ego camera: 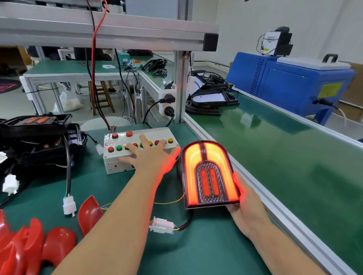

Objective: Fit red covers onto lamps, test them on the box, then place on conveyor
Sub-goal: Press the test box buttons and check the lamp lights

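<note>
Matte green mat on the bench (142,259); glossy green belt on the conveyor (286,150), edged by a pale aluminium rail. Smooth, curved, glossy red covers (22,254) heaped at the near left corner of the bench. Black lamp housings (35,135) stacked at far left, trailing white plug connectors.

Lamp (209,174): arch-topped, flat-bottomed, dark-rimmed. Lit: wide orange-red band following the arch, two upright oval lights in a textured centre panel. Held just above the bench, close to the conveyor rail, right of the test box (141,149). Dark cable run from its lower left to a white connector (161,225) lying on the mat.

Test box: pale rectangular case, row of round red, green and yellow buttons on top, red lead entering at the rear.

Left hand (149,155) laid palm-down on the box, fingers spread wide and straight over the button row, red glow on its right edge. Right hand (247,208) under the lamp's lower right corner, thumb up along the right edge, gripping it.
</note>
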